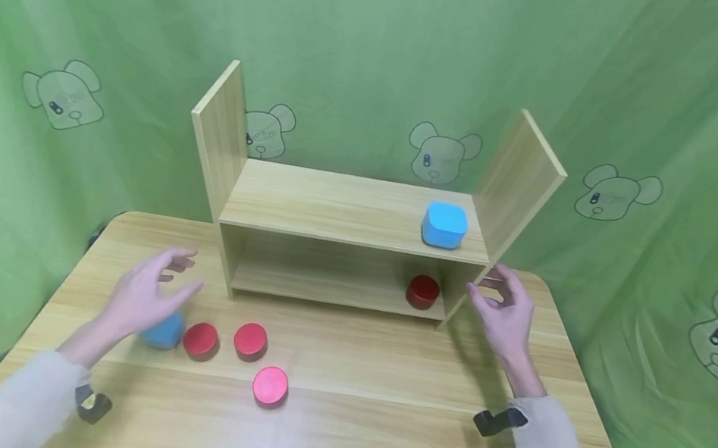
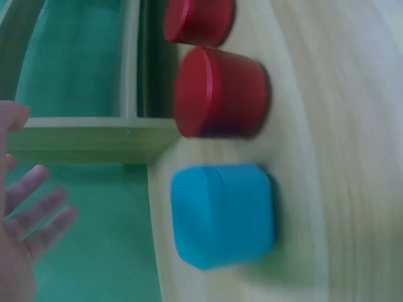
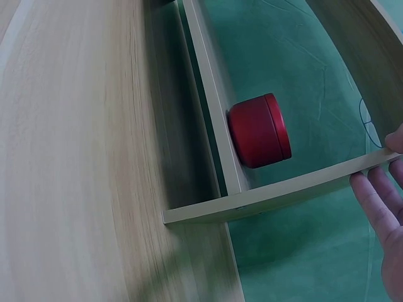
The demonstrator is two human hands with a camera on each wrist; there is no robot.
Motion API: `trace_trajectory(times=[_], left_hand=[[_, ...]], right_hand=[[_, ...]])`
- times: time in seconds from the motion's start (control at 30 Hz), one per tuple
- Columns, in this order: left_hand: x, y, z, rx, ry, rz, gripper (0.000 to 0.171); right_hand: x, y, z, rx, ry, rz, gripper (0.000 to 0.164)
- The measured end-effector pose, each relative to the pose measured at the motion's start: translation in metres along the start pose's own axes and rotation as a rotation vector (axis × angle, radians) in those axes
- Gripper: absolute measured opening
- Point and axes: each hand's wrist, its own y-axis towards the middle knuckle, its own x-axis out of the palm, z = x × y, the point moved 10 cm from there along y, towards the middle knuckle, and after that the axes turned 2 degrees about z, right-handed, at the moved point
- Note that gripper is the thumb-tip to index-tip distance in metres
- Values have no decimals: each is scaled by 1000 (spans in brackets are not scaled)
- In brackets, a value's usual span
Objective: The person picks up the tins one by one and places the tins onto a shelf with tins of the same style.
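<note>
A small wooden shelf (image 1: pixel 357 240) with two tall side panels stands at the back of the table. My right hand (image 1: pixel 507 310) grips the front edge of its right side panel, thumb on the inner face and fingers on the outer. My left hand (image 1: pixel 142 293) is held in the air left of the shelf, fingers spread, holding nothing. Below it, partly hidden in the head view, sits a blue rounded-square tin (image 2: pixel 220 214). Beside that tin are a red round tin (image 1: pixel 201 340), a second red tin (image 1: pixel 251 340) and a pinkish-red tin (image 1: pixel 270 385).
Another blue tin (image 1: pixel 444 225) rests at the right end of the upper board. On the lower board, also to the right, is a dark red round tin (image 3: pixel 259 131). A green curtain (image 1: pixel 371 42) printed with bear heads hangs behind the wooden table (image 1: pixel 370 440).
</note>
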Motion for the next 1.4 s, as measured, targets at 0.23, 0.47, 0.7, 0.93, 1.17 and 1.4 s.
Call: trace_trajectory(times=[0.23,0.47,0.7,0.93,1.17,1.4], left_hand=[[-5,-14,-11,35,129,-30,56],[-9,-30,-26,48,222,-85,66],[-6,-46,-38,115,303,-116,79],[5,-58,-50,187,365,-127,87],[13,-63,-56,240,388,-102,97],[22,-68,-64,236,409,-126,92]], right_hand=[[1,0,-1,-5,6,-1,53],[0,0,-2,-10,-6,5,52],[0,-1,-1,-10,-10,8,51],[1,0,-2,-17,-5,13,51],[1,-2,-4,-22,-19,23,50],[1,-2,-1,-6,-24,26,52]])
